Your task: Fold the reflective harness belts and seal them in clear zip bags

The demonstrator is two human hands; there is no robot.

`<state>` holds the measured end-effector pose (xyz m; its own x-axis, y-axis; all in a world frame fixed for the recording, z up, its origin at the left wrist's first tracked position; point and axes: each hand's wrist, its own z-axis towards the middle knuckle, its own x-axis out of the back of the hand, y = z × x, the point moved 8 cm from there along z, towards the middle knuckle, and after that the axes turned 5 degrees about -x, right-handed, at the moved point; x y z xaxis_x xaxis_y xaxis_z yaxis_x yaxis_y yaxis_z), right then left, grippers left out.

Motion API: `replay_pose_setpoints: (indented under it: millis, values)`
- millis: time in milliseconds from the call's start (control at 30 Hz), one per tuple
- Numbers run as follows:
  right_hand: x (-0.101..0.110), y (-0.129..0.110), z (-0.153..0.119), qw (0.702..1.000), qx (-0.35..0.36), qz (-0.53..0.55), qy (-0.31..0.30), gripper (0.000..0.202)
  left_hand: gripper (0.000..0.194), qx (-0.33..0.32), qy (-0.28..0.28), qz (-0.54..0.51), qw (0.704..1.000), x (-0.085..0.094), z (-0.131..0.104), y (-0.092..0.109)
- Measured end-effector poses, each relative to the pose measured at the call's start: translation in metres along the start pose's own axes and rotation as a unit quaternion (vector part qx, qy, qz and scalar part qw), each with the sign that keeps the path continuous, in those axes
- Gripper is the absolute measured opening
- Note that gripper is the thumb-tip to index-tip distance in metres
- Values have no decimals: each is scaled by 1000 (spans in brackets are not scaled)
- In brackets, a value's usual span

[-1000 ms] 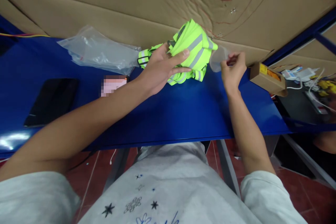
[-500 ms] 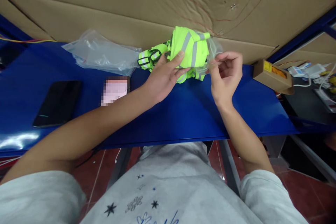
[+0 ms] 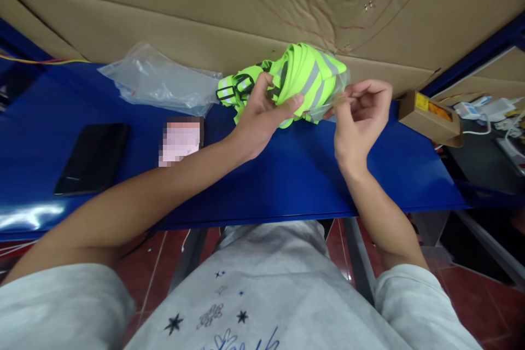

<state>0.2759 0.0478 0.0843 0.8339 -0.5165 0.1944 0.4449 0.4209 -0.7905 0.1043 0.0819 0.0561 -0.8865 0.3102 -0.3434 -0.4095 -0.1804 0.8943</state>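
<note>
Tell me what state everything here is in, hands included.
Green bundle: folded, right end partly in clear bag
Clear bag: partly over the bundle
Left hand: gripping bundle
Right hand: pinching clear bag
Loose bags: lying flattish, rumpled
Black device: flat, dark
Carton: orange contents showing

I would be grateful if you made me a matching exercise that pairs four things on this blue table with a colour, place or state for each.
Column one
1. Striped fabric bundle
2. Flat rectangular device
3. Loose plastic bags
4. Small box

Column two
A. See-through, lying in a pile
B. Near the right end of the blue table
C. Gripped by the left hand
D. Black, toward the left end of the table

Right pairs: 1-C, 2-D, 3-A, 4-B
</note>
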Motion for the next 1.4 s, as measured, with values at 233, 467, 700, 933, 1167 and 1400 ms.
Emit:
replay_pose_setpoints:
  millis: [233,467,700,933,1167,1400]
  values:
    - [-2,14,10,999,-11,-3,-35,43,53,-52,8,77,996,6,-4,-6]
    - [15,15,22,995,39,-84,-23,32,61,-125,-4,157,980,11,-1,-12]
    - [15,23,27,998,60,-4,-22,44,58,-141,-24,177,974,5,-2,-18]
    - [7,-3,5,992,114,-7,-50,40,51,-62,13,114,992,6,-3,-17]
    - [-12,-34,-17,957,250,-83,-121,25,40,45,49,-39,997,9,2,-17]
    - [-29,-33,-31,913,318,-124,-224,46,33,97,50,-124,986,13,4,-22]
